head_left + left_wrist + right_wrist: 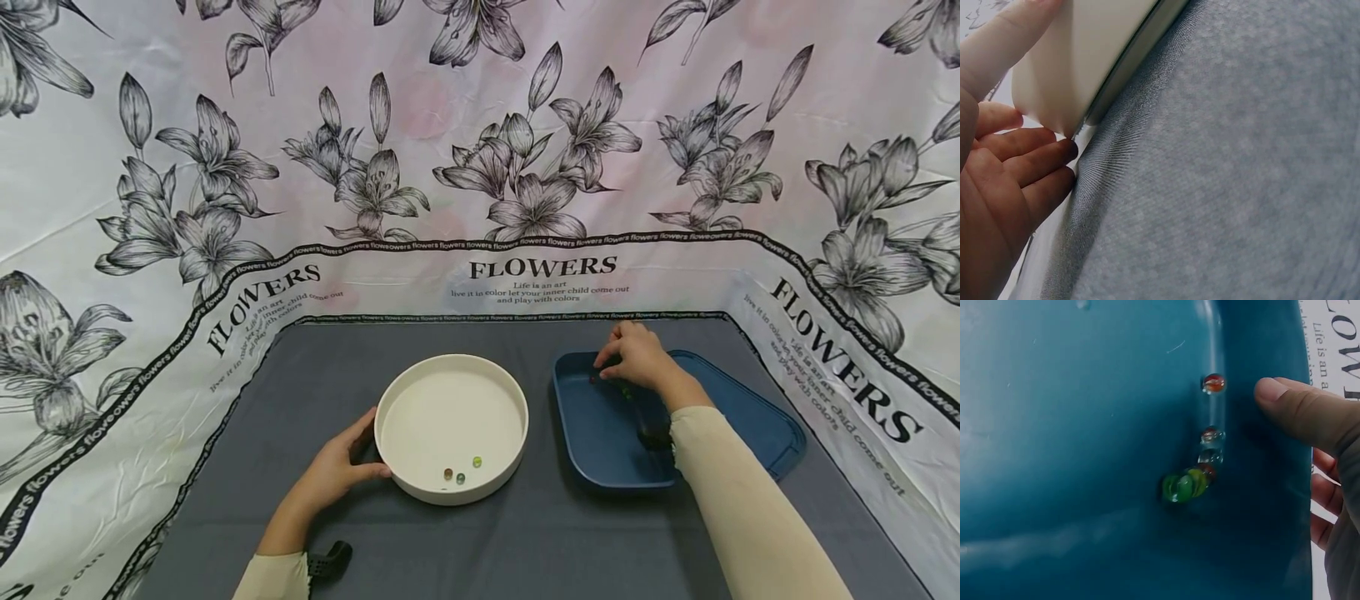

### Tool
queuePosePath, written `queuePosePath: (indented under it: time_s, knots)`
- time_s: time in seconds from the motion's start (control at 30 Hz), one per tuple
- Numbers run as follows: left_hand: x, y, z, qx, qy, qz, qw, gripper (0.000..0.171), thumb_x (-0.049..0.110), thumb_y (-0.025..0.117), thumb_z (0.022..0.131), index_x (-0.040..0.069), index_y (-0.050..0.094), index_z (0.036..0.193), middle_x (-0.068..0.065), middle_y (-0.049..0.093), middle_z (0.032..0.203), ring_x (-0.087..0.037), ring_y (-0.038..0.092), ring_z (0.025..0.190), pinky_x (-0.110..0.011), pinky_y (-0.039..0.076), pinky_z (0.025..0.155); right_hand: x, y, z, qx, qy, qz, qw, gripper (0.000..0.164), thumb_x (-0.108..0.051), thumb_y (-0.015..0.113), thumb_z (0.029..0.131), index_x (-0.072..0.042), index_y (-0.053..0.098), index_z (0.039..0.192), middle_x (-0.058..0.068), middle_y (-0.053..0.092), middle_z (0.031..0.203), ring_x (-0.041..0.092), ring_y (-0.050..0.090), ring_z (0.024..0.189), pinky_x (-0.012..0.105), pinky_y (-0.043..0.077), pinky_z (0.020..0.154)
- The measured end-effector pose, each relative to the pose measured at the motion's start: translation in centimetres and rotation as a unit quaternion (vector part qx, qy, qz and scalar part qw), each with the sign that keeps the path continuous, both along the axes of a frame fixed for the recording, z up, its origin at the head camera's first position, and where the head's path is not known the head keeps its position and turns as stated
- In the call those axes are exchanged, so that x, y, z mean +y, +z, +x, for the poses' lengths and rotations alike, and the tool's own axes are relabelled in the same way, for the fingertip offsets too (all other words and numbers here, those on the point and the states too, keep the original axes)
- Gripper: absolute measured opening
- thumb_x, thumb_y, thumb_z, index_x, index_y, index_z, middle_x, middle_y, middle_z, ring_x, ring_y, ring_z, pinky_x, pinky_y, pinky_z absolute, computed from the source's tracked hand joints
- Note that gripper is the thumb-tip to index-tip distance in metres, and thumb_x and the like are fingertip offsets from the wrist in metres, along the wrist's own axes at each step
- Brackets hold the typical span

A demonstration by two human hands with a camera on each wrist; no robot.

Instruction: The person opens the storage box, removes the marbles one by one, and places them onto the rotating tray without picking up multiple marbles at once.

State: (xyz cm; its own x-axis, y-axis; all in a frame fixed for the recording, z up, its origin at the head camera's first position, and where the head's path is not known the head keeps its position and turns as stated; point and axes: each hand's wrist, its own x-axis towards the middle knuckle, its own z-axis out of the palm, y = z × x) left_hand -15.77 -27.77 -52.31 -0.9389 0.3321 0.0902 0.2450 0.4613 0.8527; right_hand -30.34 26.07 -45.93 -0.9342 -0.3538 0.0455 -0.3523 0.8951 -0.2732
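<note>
At the middle of the table stands a round cream tray point(450, 408) with a brown marble point(447, 474), a greyish marble point(461, 478) and a yellow-green marble point(477, 462) near its front. My left hand point(341, 467) touches the outside of its wall, fingers spread and relaxed. To the right is a blue tray point(600, 433). My right hand point(637, 358) grips its far wall, thumb inside and the other fingers outside. Below the thumb, a red marble point(1214, 383), a green marble point(1179, 487) and several others lie along the wall's foot.
A second blue piece point(738, 400), a tray or lid, lies beside the blue tray, partly hidden by the right sleeve point(742, 492). Grey cloth point(315, 375) covers the table. A flower-printed curtain point(517, 192) surrounds its back and sides.
</note>
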Motion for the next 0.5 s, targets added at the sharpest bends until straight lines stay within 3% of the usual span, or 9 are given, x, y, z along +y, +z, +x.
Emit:
queuePosePath:
  time_s: [0.17,0.37,0.5]
  knots:
    - [0.0,-0.1,-0.1,0.006,0.005,-0.009,0.9999,0.114,0.036,0.090,0.077,0.010,0.022,0.164,-0.013,0.034,0.165,-0.032,0.036,0.150,-0.005,0.029,0.108,0.6,-0.6,0.1,0.027,-0.006,0.034,0.999,0.015,-0.028,0.089,0.081,-0.025,0.083,0.095,0.011,0.047,0.112,0.030,0.038,0.100,0.047,0.031,0.082]
    - [-0.2,-0.1,-0.2,-0.003,0.008,-0.007,0.9999,0.113,0.034,0.089,0.077,0.010,0.022,0.165,-0.013,0.034,0.165,-0.032,0.035,0.150,-0.037,0.036,0.119,0.8,-1.3,0.2,0.039,-0.012,0.072,0.997,0.018,-0.030,0.091,0.079,-0.025,0.083,0.095,0.008,0.050,0.112,0.029,0.040,0.099,0.046,0.034,0.081]
    - [0.0,-0.3,-0.2,-0.011,0.004,0.003,0.9999,0.113,0.034,0.089,0.077,0.009,0.022,0.164,-0.014,0.033,0.165,-0.033,0.035,0.151,-0.019,0.036,0.115,1.1,-1.7,0.6,0.030,-0.015,0.077,0.996,0.016,-0.029,0.090,0.079,-0.025,0.083,0.092,0.010,0.051,0.114,0.031,0.041,0.102,0.049,0.035,0.082]
